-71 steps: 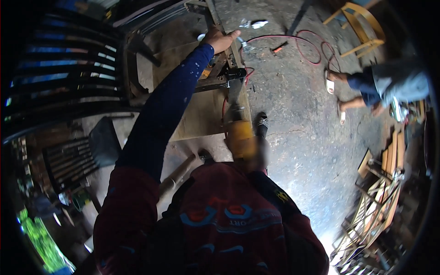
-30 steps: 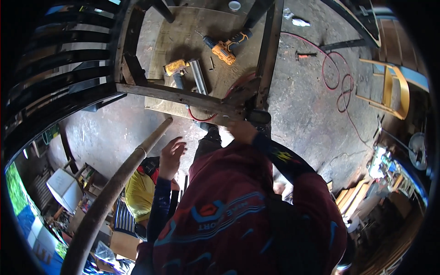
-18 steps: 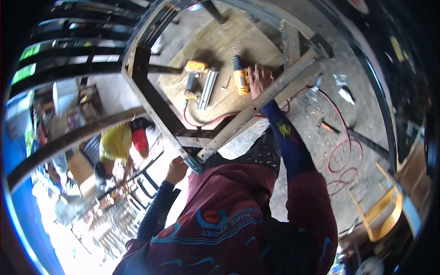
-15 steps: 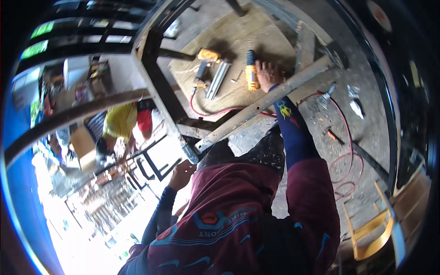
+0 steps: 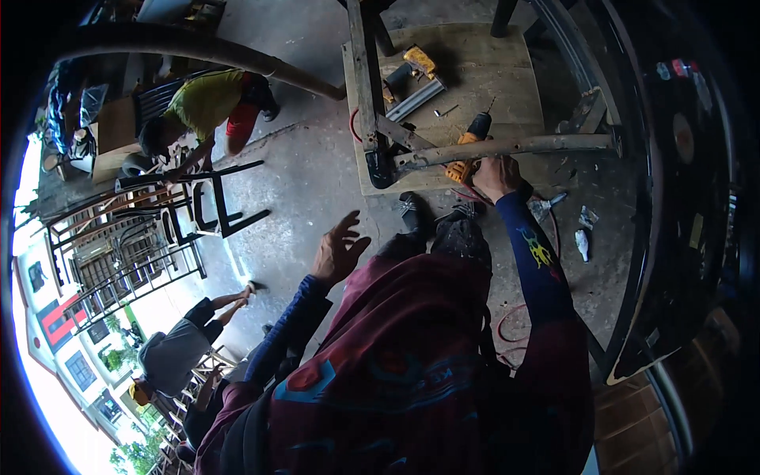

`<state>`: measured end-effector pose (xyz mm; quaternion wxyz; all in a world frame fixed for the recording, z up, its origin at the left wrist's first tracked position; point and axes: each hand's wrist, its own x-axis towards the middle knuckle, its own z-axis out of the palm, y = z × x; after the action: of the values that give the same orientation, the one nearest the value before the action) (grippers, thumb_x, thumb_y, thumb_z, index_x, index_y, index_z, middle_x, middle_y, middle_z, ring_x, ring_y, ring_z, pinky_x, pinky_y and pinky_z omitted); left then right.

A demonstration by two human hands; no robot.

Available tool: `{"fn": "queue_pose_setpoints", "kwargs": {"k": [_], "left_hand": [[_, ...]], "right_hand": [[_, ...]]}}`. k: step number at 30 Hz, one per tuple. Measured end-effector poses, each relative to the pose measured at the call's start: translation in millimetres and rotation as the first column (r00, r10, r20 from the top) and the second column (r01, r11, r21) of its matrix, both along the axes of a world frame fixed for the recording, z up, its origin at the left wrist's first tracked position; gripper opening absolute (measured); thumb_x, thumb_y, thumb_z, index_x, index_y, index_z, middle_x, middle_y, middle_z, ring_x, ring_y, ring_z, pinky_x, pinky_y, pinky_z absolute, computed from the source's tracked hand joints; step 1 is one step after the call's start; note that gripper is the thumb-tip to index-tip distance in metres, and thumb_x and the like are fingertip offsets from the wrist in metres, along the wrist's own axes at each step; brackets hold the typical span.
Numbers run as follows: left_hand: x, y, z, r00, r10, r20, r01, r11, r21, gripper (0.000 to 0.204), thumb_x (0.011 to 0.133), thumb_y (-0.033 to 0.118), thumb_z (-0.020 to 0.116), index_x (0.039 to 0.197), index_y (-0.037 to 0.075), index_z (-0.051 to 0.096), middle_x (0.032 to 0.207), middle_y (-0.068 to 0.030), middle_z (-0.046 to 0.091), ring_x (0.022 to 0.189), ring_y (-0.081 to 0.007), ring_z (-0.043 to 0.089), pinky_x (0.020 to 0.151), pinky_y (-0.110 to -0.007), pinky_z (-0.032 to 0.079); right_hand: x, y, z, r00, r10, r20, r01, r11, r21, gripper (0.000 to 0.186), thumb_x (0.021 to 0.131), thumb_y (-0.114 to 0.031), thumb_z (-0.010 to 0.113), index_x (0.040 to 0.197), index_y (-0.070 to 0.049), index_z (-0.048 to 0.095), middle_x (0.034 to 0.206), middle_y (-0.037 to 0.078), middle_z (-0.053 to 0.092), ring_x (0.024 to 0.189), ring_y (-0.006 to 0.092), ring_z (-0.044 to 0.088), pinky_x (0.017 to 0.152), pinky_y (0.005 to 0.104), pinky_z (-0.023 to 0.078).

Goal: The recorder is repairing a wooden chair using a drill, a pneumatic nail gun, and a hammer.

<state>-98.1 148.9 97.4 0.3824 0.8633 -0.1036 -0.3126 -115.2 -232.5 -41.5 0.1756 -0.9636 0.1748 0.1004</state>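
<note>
My right hand (image 5: 497,177) is closed at the lower end of a yellow-and-black cordless drill (image 5: 457,171). The drill's middle passes behind a wooden bar of the frame (image 5: 538,146), and its black chuck and thin bit point away from me. The palm side of the grip is hidden. In front of my body, my left hand (image 5: 340,251) is raised with its fingers apart and nothing in them. A yellow nail gun (image 5: 419,60) with a silver magazine lies on the plywood sheet (image 5: 507,63), beside a small metal piece (image 5: 446,111).
A person in a yellow top (image 5: 202,103) bends over black frames (image 5: 202,202) at the left. Another person in grey (image 5: 174,356) is at the lower left. A large dark panel (image 5: 681,198) stands at the right. A red hose (image 5: 511,321) and a white bottle (image 5: 582,245) lie on the floor.
My right hand has taken hold of the drill and brought it toward me, up to the bar. My left hand has come forward and spread its fingers. The view has turned left.
</note>
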Motion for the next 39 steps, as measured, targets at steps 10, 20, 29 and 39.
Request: {"fn": "queue_pose_setpoints", "kwargs": {"k": [10,20,29,39], "left_hand": [[30.2,-132.4,1.0,0.824,0.259,0.505,-0.1,0.942,-0.319,0.098,0.077,0.009,0.082,0.156,0.001,0.024,0.135,-0.0234,0.06,0.126,-0.0326,0.059,0.104,-0.039,0.048],[23.1,-150.5,-10.1,0.736,0.555,0.389,-0.458,0.83,-0.319,0.049,0.075,0.001,0.072,0.123,0.001,0.062,0.114,-0.007,0.07,0.103,-0.0142,0.064,0.091,-0.03,0.052],[23.8,-162.9,0.6,0.675,0.721,-0.155,-0.643,0.472,-0.603,0.04,0.076,-0.001,0.075,0.115,0.0,0.067,0.106,-0.0019,0.072,0.096,-0.0084,0.061,0.088,-0.028,0.051],[30.9,-149.3,-6.2,0.751,0.658,0.047,-0.541,0.656,-0.527,0.061,0.072,-0.006,0.074,0.132,0.0,0.063,0.11,0.0043,0.068,0.098,-0.0048,0.056,0.094,-0.024,0.048]], "right_hand": [[-3.5,-26.9,5.1,0.996,0.013,-0.094,-0.013,1.0,-0.002,0.051,0.077,-0.014,0.069,0.124,0.001,0.055,0.124,0.027,0.06,0.113,0.0415,0.061,0.098,0.0489,0.05],[67.8,-68.3,-56.8,0.978,0.134,-0.159,-0.151,0.984,-0.098,0.073,0.081,-0.019,0.074,0.143,-0.002,0.04,0.126,0.018,0.05,0.109,0.0352,0.063,0.083,0.0527,0.054],[39.6,-77.3,-39.3,0.9,0.435,-0.012,-0.435,0.896,-0.087,0.063,0.086,-0.023,0.066,0.143,-0.007,0.044,0.148,0.024,0.042,0.127,0.0454,0.05,0.1,0.0646,0.042],[81.6,-32.5,321.3,0.464,0.778,0.424,-0.643,-0.034,0.765,0.025,0.091,-0.014,0.07,0.111,0.001,0.069,0.097,0.012,0.073,0.09,0.0203,0.07,0.082,0.0315,0.055]]}}
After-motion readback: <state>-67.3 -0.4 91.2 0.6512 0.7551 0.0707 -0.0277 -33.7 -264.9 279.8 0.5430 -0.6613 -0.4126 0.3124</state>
